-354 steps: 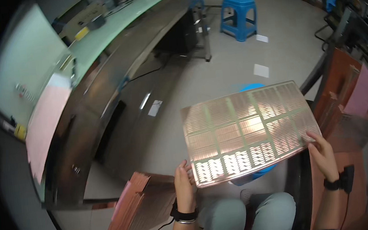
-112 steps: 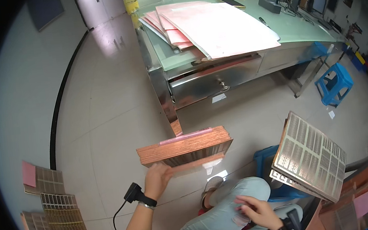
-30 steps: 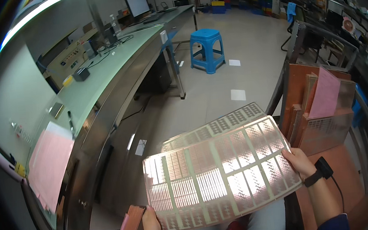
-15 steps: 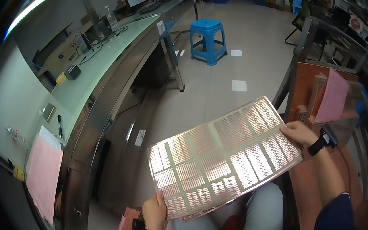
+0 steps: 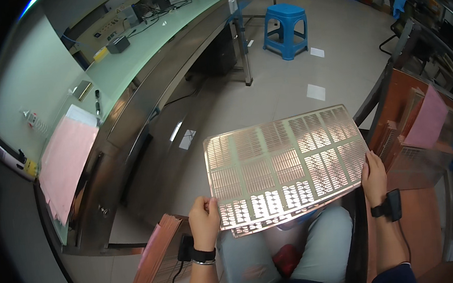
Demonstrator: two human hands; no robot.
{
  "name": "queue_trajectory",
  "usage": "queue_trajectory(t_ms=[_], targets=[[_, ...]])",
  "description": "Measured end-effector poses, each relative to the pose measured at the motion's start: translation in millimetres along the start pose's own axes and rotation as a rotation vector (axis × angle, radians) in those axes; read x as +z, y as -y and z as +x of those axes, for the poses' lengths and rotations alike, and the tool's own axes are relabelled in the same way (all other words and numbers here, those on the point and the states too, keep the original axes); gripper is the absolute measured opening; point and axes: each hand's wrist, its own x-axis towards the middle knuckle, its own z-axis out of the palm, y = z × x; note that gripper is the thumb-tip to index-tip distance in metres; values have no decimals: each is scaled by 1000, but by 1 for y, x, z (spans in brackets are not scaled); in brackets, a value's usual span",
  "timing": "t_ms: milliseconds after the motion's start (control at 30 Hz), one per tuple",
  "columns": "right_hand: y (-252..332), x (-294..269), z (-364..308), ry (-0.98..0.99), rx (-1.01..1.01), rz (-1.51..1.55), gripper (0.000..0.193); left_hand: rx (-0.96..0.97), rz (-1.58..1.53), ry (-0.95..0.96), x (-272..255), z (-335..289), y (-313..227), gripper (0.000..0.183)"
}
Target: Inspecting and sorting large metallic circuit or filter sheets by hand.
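Observation:
Above my lap I hold a large copper-coloured circuit board panel (image 5: 281,166), its face patterned with rows of small shapes and split by greenish bands. My left hand (image 5: 204,221) is closed on its left edge near the lower corner, thumb uppermost. On the right edge, my right hand (image 5: 374,178) grips with the fingers along the side. A second panel edge (image 5: 263,226) shows just under the lower rim, so at least one more panel lies beneath. The panel is tilted, and its underside is hidden.
Left of my legs stands a stack of copper panels (image 5: 163,247). At right, a rack (image 5: 406,172) holds more panels and a pink sheet (image 5: 428,117). The glass-topped bench (image 5: 135,57) carries pink paper (image 5: 68,158) and a pen (image 5: 97,102). A blue stool (image 5: 285,30) stands ahead.
The panel has levelled and sits further right and higher in view, with both hands still on it. My right hand has moved lower along the right edge. The whole view has shifted.

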Motion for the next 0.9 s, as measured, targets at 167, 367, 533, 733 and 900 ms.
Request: queue_trajectory(t_ms=[167, 367, 533, 733, 900], targets=[[13, -2, -18, -13, 73, -62, 35, 157, 126, -11, -6, -4, -7, 20], [17, -6, -24, 20, 54, -114, 36, 110, 12, -42, -13, -11, -12, 19], [16, -15, -21, 34, 83, 86, 37, -291, -955, 156, -29, -38, -38, 21], [-20, -16, -19, 33, 140, 530, 39, -266, -1434, 251, -27, -71, -50, 46], [-12, -50, -22, 40, 355, 1079, 41, -231, -1509, 176, -37, -82, -32, 48]])
